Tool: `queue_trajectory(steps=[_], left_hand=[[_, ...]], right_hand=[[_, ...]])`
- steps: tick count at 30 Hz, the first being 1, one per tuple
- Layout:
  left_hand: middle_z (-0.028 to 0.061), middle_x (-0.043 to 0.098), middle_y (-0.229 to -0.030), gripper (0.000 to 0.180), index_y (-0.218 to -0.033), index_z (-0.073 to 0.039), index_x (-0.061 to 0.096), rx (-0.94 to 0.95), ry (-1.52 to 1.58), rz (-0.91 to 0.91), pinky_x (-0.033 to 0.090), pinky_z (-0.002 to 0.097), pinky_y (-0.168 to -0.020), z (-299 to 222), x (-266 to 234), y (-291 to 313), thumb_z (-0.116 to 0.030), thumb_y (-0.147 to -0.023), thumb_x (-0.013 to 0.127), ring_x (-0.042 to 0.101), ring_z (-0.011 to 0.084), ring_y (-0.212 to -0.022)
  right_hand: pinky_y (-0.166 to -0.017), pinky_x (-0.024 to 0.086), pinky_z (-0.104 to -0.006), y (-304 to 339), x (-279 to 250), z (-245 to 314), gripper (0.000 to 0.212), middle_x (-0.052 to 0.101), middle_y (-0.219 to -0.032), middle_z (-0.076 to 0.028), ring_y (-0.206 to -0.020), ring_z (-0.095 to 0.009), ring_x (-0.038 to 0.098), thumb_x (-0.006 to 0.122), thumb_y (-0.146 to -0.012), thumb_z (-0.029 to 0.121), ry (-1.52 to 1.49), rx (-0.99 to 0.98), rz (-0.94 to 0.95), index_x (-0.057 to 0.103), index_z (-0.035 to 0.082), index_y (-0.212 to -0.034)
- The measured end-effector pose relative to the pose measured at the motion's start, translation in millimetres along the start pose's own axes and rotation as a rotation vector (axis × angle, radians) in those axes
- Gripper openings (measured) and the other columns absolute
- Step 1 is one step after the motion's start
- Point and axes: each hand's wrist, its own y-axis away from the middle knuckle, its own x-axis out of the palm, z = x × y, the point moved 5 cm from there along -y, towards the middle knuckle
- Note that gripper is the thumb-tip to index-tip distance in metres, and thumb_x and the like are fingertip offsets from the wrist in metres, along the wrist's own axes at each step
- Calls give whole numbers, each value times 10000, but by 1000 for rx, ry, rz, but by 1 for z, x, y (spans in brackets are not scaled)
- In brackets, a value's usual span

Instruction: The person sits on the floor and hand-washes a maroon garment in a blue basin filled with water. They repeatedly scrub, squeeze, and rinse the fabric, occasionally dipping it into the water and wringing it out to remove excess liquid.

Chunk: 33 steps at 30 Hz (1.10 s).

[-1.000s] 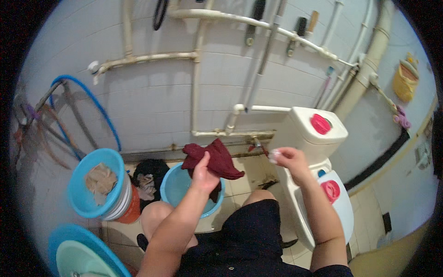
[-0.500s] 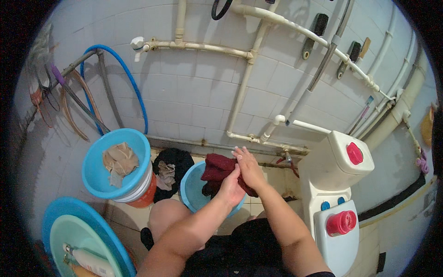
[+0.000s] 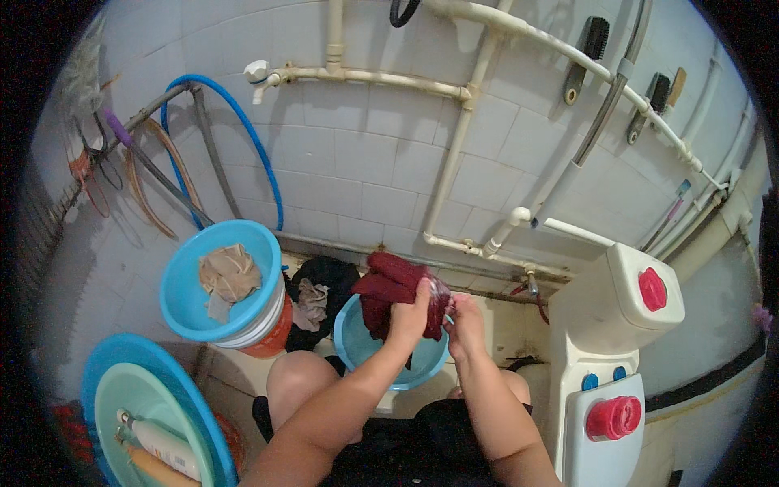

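A wet-looking maroon cloth (image 3: 388, 280) hangs in folds above the small light-blue basin (image 3: 350, 345) between my knees. Gripping its lower middle, my left hand (image 3: 412, 315) has the thumb pointing up along the fabric. My right hand (image 3: 466, 326) is closed at the cloth's right edge, fingertips drawn together. A tiny pale-blue bit shows beside those fingers, too small to name. Whitish streaks, perhaps suds, lie on the cloth between the hands. The basin's inside is partly hidden by cloth and arms.
At left, a blue basin (image 3: 180, 307) holding a beige cloth (image 3: 230, 273) sits on stacked buckets. Dark clothes (image 3: 333, 280) lie by the wall. A green basin (image 3: 104, 398) with bottles is lower left. The toilet (image 3: 596, 325) stands right; pipes (image 3: 389, 84) run along the tiles.
My palms were pressed together over the cloth; now the hands are apart, the left gripping it and the right closed at its edge. The cloth hangs more spread out. The view has shifted slightly.
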Motion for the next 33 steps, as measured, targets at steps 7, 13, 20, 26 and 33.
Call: queue_trajectory(steps=[7,13,20,26,33], left_hand=[[72,600,-1019,358,-1075,-10,571,-74,109,20,438,319,-787,8,-5,-14,-317,-898,523,556,192,-901],[94,584,-1077,359,-1134,-5,537,247,-63,333,411,319,-882,43,28,12,-276,-899,525,544,202,-987],[167,486,-1228,587,-1265,-26,414,-746,368,665,402,362,-929,58,23,53,-491,-907,412,492,285,-1119],[174,369,-1346,793,-1361,-94,264,-940,926,650,356,448,-983,36,11,34,-677,-825,310,411,310,-1219],[112,517,-1199,728,-1218,-67,434,-934,1175,642,377,457,-943,18,13,21,-664,-803,401,498,276,-1107]], right_hand=[[-949,387,-410,14,27,-5,589,536,-1165,-93,-1107,-247,491,450,-872,524,-300,452,-46,427,91,-1271],[-749,486,-364,-48,7,-7,309,584,-1006,-85,-857,-212,576,571,-875,285,-372,132,173,507,57,-1073],[-643,462,-282,-60,-5,5,204,546,-861,-48,-725,-130,519,576,-876,142,-213,-163,-165,474,26,-1010],[-794,452,-282,-33,26,61,552,544,-1058,-91,-908,-167,545,636,-816,119,263,-686,93,351,51,-1283],[-679,479,-350,45,83,57,232,592,-809,-120,-776,-281,594,706,-667,124,956,-757,451,609,56,-866]])
